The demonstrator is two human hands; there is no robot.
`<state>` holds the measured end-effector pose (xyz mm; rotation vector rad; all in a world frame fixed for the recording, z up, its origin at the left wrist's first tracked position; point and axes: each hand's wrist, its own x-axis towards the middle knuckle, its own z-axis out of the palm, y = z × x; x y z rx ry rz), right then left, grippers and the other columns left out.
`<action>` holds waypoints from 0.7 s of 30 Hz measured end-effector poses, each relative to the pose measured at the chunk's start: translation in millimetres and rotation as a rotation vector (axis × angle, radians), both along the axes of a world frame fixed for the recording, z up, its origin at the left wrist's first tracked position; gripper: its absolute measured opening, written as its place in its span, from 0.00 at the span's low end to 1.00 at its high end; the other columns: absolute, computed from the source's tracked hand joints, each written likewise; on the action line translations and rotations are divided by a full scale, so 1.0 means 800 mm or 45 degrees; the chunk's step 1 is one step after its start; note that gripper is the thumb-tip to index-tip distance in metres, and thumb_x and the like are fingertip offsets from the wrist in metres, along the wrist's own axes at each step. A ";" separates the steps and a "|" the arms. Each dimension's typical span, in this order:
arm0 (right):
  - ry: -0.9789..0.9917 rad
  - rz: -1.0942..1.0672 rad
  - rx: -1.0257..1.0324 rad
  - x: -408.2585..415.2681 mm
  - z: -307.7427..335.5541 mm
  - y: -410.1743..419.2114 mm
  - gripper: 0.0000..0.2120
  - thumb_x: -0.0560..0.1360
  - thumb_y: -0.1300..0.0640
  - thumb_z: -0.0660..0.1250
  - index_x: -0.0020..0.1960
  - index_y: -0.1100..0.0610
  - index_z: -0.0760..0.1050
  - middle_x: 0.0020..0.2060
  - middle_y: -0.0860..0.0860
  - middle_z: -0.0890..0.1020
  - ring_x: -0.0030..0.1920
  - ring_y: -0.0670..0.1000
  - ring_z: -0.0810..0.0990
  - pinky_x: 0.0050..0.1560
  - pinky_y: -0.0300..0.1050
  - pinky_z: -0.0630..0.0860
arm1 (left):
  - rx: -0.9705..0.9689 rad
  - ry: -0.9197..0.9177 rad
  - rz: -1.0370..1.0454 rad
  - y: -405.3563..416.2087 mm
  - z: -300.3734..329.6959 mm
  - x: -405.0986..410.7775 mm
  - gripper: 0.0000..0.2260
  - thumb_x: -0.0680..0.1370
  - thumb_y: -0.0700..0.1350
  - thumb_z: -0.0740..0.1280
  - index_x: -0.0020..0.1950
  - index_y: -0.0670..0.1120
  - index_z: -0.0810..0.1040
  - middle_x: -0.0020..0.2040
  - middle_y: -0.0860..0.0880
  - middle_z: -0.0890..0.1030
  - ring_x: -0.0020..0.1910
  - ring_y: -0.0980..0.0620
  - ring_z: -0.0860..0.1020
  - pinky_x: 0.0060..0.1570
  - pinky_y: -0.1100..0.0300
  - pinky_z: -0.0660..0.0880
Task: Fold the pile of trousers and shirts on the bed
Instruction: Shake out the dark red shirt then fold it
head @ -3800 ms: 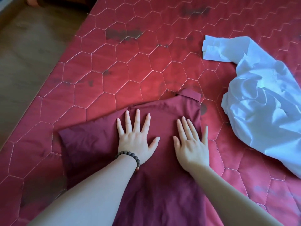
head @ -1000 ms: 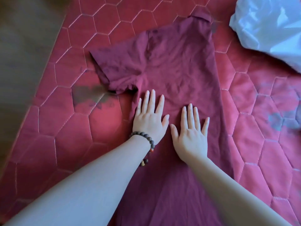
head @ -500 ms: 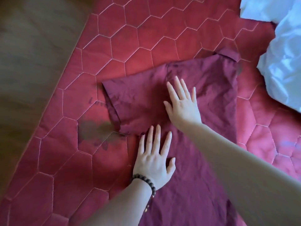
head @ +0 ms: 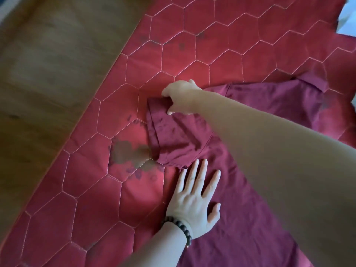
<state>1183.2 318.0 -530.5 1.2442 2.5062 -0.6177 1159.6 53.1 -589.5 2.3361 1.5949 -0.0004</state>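
Observation:
A maroon short-sleeved shirt (head: 256,189) lies spread on the red quilted bed cover (head: 202,49), its collar at the far right. My right hand (head: 182,99) reaches across to the left and pinches the outer hem of the shirt's sleeve (head: 173,137), fingers curled round the cloth. Below the sleeve, my left hand (head: 196,201), with a dark bead bracelet on the wrist, lies flat on the shirt's left edge with fingers spread.
A crumpled white garment (head: 346,22) shows at the top right edge. The bed's left edge runs diagonally, with wooden floor (head: 48,83) beyond it. A dark stain (head: 127,153) marks the cover just left of the sleeve.
My right hand has moved left from the shirt's chest to the sleeve end and closed on its hem. The left hand stays flat on the shirt. The view has shifted left.

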 end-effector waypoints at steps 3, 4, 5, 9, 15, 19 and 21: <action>0.318 -0.156 -0.109 0.025 0.022 -0.016 0.16 0.72 0.55 0.73 0.57 0.56 0.76 0.47 0.47 0.72 0.52 0.52 0.73 0.53 0.42 0.68 | 0.005 0.016 0.006 0.000 -0.001 0.000 0.36 0.73 0.60 0.60 0.79 0.50 0.55 0.79 0.40 0.51 0.78 0.41 0.49 0.74 0.41 0.48; 0.416 -0.202 -0.116 0.038 0.033 -0.024 0.16 0.71 0.56 0.74 0.57 0.57 0.77 0.45 0.47 0.73 0.49 0.50 0.72 0.49 0.40 0.67 | 0.004 0.013 0.005 -0.001 -0.001 -0.001 0.36 0.73 0.60 0.59 0.79 0.50 0.55 0.79 0.40 0.51 0.78 0.42 0.49 0.74 0.41 0.48; 0.491 -0.230 -0.114 0.054 0.045 -0.033 0.15 0.70 0.58 0.74 0.56 0.58 0.78 0.44 0.48 0.75 0.47 0.49 0.72 0.47 0.39 0.67 | 0.004 0.007 0.005 -0.001 -0.001 -0.001 0.36 0.74 0.60 0.59 0.79 0.51 0.55 0.79 0.40 0.50 0.78 0.42 0.48 0.74 0.41 0.49; 0.621 -0.260 -0.040 0.138 0.072 -0.078 0.13 0.67 0.66 0.75 0.51 0.63 0.81 0.50 0.57 0.83 0.57 0.54 0.78 0.59 0.41 0.70 | 0.006 -0.010 0.009 -0.001 -0.001 -0.002 0.35 0.74 0.60 0.58 0.79 0.51 0.54 0.79 0.40 0.50 0.78 0.42 0.47 0.74 0.41 0.50; 0.287 -0.455 -0.033 0.253 0.035 -0.156 0.23 0.67 0.78 0.63 0.48 0.54 0.83 0.73 0.57 0.64 0.76 0.58 0.58 0.73 0.48 0.57 | 0.033 0.039 0.009 -0.004 0.011 -0.002 0.27 0.75 0.59 0.58 0.70 0.49 0.72 0.63 0.39 0.76 0.66 0.38 0.69 0.74 0.42 0.53; 0.202 -0.716 0.030 0.256 0.009 -0.194 0.26 0.69 0.75 0.58 0.55 0.52 0.83 0.75 0.58 0.60 0.76 0.59 0.58 0.74 0.55 0.57 | 0.102 0.014 -0.022 -0.003 0.020 -0.003 0.17 0.76 0.54 0.61 0.54 0.45 0.82 0.54 0.40 0.80 0.61 0.38 0.73 0.72 0.41 0.59; 0.282 -0.875 0.148 0.246 0.007 -0.210 0.25 0.70 0.72 0.58 0.56 0.51 0.82 0.74 0.57 0.63 0.73 0.59 0.63 0.72 0.51 0.61 | 0.203 -0.024 -0.061 -0.005 0.023 -0.007 0.13 0.77 0.49 0.62 0.52 0.43 0.82 0.53 0.40 0.81 0.60 0.38 0.75 0.70 0.42 0.63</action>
